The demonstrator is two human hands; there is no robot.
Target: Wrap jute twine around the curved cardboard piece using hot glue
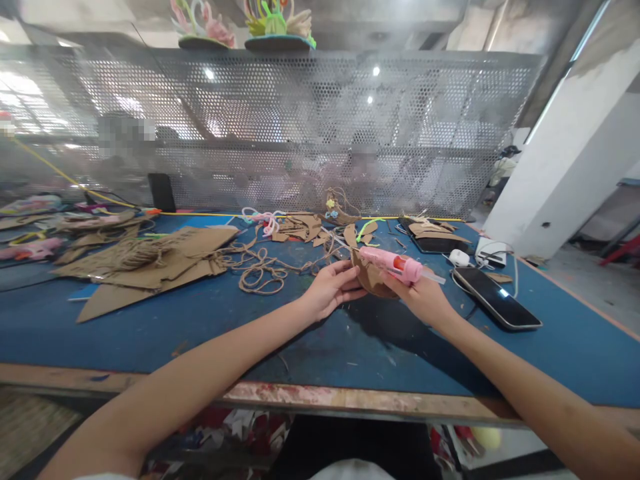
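Near the bench's (pixel 310 357) left edge lie stacked sheets (pixel 197 257) under a twine coil (pixel 145 254); loose twine (pixel 264 280) trails rightward. Midway between the side edges, the left hand (pixel 334 290) pinches a cardboard piece (pixel 369 275) by its left side. The right hand (pixel 425 297) is clasped around a pink glue gun (pixel 400 265) beside the piece. A phone (pixel 500 299) lies toward the right edge.

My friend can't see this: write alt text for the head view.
The left hand holds a cardboard piece and the right hand a pink glue gun over a blue table. Twine, cardboard and a phone lie nearby.
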